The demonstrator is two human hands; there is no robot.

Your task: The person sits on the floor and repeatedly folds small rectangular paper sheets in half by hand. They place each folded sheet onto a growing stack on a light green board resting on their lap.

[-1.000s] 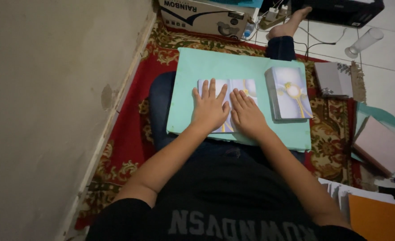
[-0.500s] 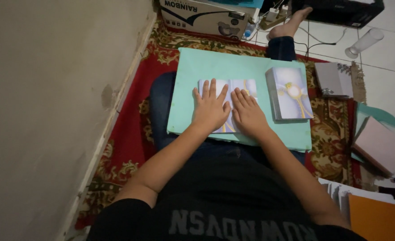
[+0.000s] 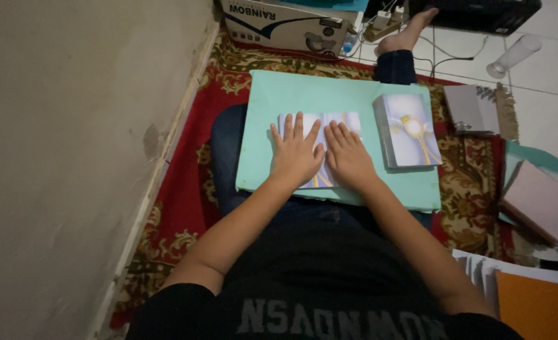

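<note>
On green board (image 3: 272,94) across lap, near its front edge: pale card (image 3: 329,121) lies flat, mostly covered by both hands. Left hand (image 3: 296,154) flat, fingers spread, pressing card's left half. Right hand (image 3: 348,154) flat beside it, thumbs touching, on right half. Neither hand grips anything. Card's far edge shows beyond fingertips. Stack of cards (image 3: 410,130) near board's right edge, just beside right hand, apart.

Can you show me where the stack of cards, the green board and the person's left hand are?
stack of cards (image 3: 411,129), head view, top card's middle.
green board (image 3: 304,91), head view, bare upper part.
left hand (image 3: 296,154), head view, back of hand.
</note>
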